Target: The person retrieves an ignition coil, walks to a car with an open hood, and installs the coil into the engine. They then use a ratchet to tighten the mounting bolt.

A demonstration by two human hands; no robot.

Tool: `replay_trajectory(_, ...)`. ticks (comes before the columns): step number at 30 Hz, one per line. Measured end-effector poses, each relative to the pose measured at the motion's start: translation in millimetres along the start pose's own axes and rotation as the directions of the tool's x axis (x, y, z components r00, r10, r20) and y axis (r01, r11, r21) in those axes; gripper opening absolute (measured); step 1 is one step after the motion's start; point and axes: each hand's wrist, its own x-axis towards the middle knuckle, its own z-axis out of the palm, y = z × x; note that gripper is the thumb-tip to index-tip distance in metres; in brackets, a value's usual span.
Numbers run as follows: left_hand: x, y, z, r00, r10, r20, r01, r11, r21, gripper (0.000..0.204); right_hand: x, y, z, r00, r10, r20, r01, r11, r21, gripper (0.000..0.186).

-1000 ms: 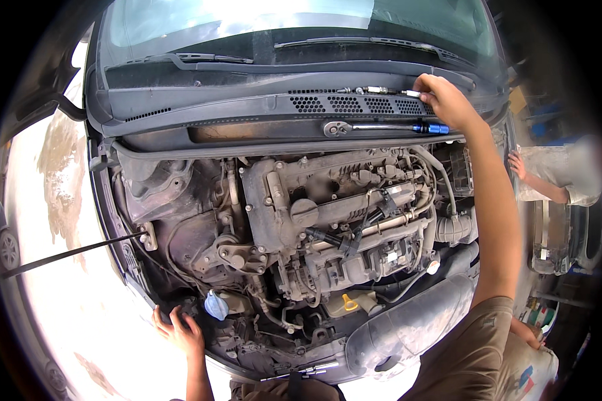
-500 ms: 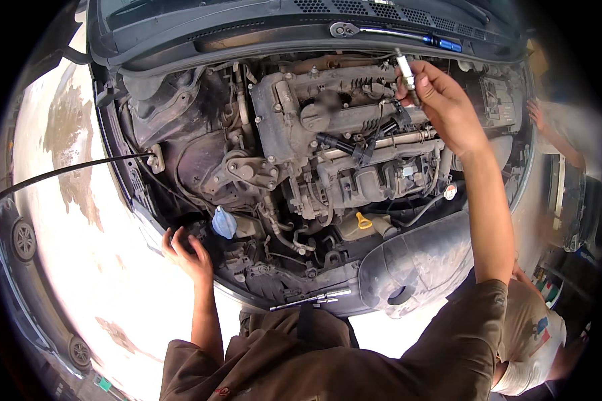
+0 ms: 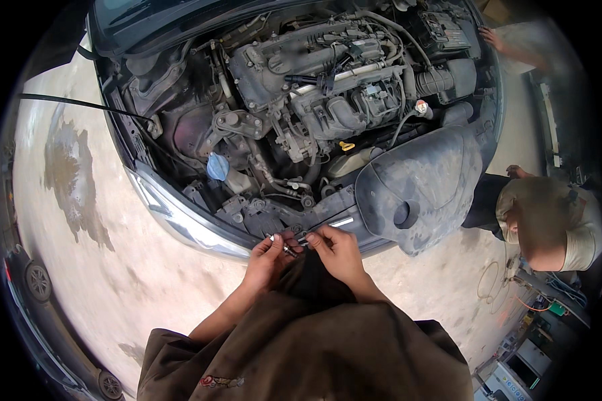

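Observation:
My hands meet low in front of the car's front edge. My left hand [image 3: 266, 262] is closed on a spark plug [image 3: 289, 250], a small metal piece that shows between its fingers. Beside it, thumb and fingers of my right hand [image 3: 340, 252] pinch a small shiny part [image 3: 304, 242], mostly hidden, whose kind I cannot make out. Just beyond my right fingers, a chrome bar-like tool [image 3: 342, 222] rests on the front panel. Farther in lies the exposed engine [image 3: 261, 73], with black ignition coils [image 3: 328, 81] lying loose on top.
A large black plastic cover [image 3: 441, 177] with a round hole lies over the car's front right. A blue cap [image 3: 217, 167] and a yellow dipstick handle [image 3: 346, 146] stand nearby. A hood prop rod [image 3: 80, 103] crosses the left. Another person [image 3: 548, 214] is at the right.
My right hand has come down from above the engine, where it held up a spark plug. My left hand has moved right from the fender to meet it. The view has shifted.

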Motion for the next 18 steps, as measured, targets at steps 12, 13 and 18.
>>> replay_trajectory(12,-58.1,30.8,-57.5,0.969,0.247,-0.026,-0.229,0.932,0.282,0.017,37.6,91.2,50.4,0.746,-0.286,0.601,0.660,0.436,-0.611,0.031)
replay_trajectory(13,-62.0,33.6,-59.2,0.963,0.268,-0.005,-0.254,0.920,0.297,0.016,40.3,90.5,54.3,0.733,-0.254,0.631,0.674,0.394,-0.625,0.030)
replay_trajectory(18,-79.1,37.6,-44.4,0.819,0.574,0.004,-0.483,0.685,0.546,0.041,43.5,92.7,57.5,0.701,-0.245,0.670,0.702,0.401,-0.588,0.024)
